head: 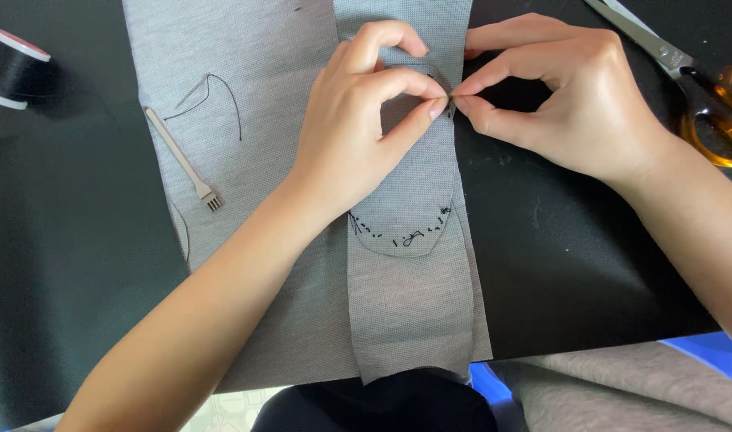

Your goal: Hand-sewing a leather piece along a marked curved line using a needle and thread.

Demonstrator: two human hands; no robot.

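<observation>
I see my left hand [358, 120] and right hand [558, 96] meeting fingertip to fingertip, each pinched shut on the right edge of one narrow strip of fine grey woven cloth [410, 312], which carries a rounded patch with black stitches just below my left palm. Whether a needle sits in the pinch I cannot tell. Under the strip lies one wider grey cloth sheet [238, 72]. Left of my left hand: one small white pronged tool [186, 164] and one black thread spool [14, 68]. Beyond my right wrist, one pair of amber-handled scissors [702, 88].
</observation>
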